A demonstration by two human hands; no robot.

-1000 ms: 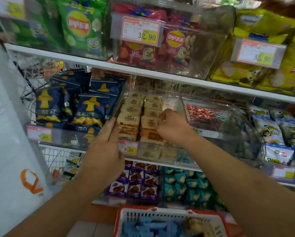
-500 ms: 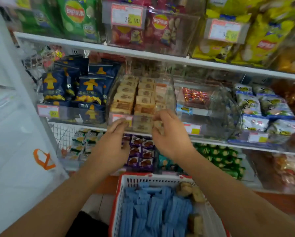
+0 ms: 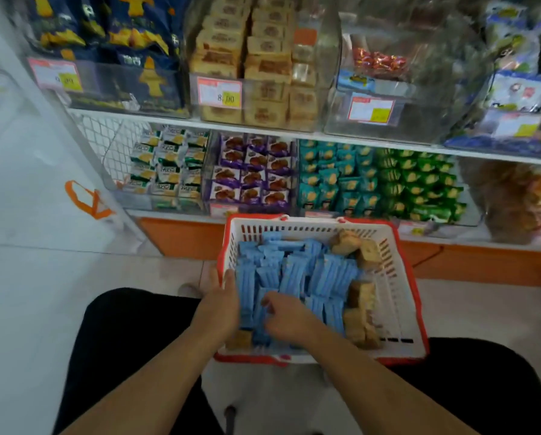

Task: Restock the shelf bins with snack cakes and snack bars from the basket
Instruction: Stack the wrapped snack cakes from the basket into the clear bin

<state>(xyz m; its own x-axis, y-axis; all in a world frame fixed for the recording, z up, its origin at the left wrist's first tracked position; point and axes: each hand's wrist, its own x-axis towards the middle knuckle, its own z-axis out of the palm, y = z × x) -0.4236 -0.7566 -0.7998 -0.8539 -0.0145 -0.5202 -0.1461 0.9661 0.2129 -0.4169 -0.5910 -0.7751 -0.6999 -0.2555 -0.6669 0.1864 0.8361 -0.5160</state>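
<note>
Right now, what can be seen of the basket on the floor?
The basket is white slotted plastic with a red rim, standing upright on the pale tiled floor in front of the lowest shelf, between the person's knees. It is mostly filled with blue-wrapped snack bars, with tan snack cakes along its right side and near corner. The left hand rests at its left wall; the right hand reaches into the bars.

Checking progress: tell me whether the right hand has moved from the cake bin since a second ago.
Yes. The right hand has dropped from the cake bin on the shelf down into the basket, onto the blue bars.
</note>
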